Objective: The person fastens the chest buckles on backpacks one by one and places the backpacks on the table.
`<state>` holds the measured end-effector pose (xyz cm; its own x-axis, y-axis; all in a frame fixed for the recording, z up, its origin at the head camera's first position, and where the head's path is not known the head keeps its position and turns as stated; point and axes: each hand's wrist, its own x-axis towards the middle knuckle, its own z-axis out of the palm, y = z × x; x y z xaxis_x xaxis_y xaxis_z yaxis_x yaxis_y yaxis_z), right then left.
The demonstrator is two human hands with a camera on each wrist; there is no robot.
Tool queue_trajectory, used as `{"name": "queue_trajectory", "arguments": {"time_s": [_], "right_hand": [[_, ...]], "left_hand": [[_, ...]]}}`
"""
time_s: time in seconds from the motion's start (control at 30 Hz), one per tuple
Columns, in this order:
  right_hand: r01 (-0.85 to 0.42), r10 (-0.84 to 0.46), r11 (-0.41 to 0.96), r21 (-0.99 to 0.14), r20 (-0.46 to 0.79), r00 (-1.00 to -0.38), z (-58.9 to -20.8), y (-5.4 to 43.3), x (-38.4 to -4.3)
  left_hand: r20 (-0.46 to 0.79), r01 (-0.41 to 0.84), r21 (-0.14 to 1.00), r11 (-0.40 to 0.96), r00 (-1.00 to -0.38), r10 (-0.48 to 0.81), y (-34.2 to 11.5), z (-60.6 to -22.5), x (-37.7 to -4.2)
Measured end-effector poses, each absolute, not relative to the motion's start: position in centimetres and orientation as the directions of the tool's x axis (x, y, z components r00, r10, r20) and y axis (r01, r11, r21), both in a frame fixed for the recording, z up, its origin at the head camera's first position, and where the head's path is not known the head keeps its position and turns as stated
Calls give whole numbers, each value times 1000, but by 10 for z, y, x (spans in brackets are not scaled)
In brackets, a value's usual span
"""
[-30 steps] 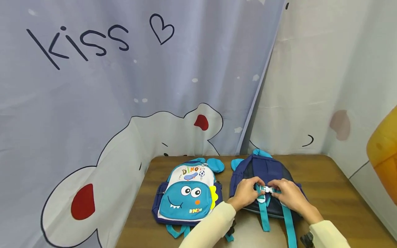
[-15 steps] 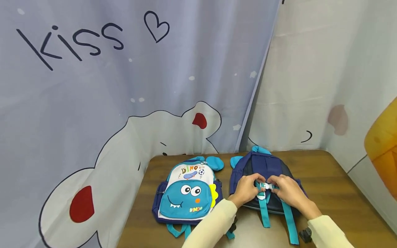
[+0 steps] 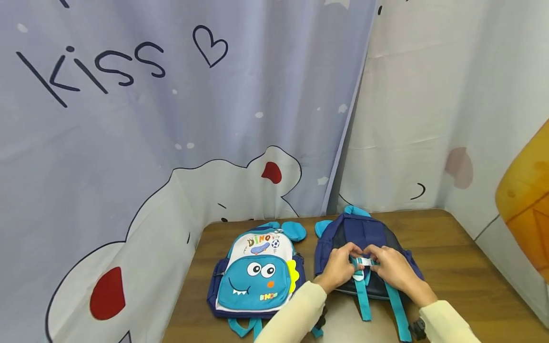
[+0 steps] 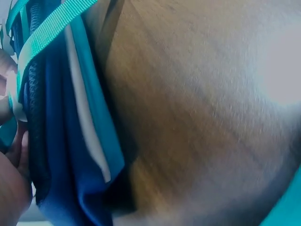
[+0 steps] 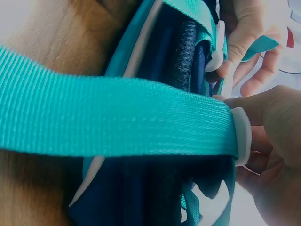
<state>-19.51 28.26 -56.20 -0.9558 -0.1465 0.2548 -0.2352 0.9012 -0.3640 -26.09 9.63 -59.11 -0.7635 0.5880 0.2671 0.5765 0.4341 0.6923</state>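
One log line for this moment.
left hand: holds white plastic buckle | right hand: holds same buckle | navy fabric backpack: lies back side up

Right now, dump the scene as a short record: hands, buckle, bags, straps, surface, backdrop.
left hand: grips left end of white buckle
right hand: grips right end
buckle state: across the navy backpack; full latching cannot be told
navy backpack: lying back side up
dino backpack: front up, left of the navy one
teal straps: two tails trail toward the person
surface: brown wooden table
backdrop: printed curtain, "kiss" and a heart
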Motion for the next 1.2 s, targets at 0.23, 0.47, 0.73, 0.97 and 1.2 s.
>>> {"name": "queue_trajectory", "arguments": {"time_s": [0.23, 0.47, 0.73, 0.97, 1.2], "right_hand": [[-222, -139, 909, -353, 245, -959, -563, 283, -193], [-270, -120, 861, -431, 344, -931, -553, 270, -191], [-403, -115, 734, -546, 486, -866, -561, 213, -195], [-408, -151, 675, -615, 427, -892, -572, 169, -196], [-343, -179, 611, -713, 298, -938, -577, 130, -196]], "left_hand": [[289, 643, 635, 428, -711, 641, 90, -586, -262], [292, 706, 544, 454, -666, 686, 71, -572, -276], [150, 671, 449, 591, -708, 690, 43, -555, -292], [17, 678, 264, 686, -714, 699, 17, -544, -313], [-89, 685, -83, 724, -729, 679, -16, -542, -333]]}}
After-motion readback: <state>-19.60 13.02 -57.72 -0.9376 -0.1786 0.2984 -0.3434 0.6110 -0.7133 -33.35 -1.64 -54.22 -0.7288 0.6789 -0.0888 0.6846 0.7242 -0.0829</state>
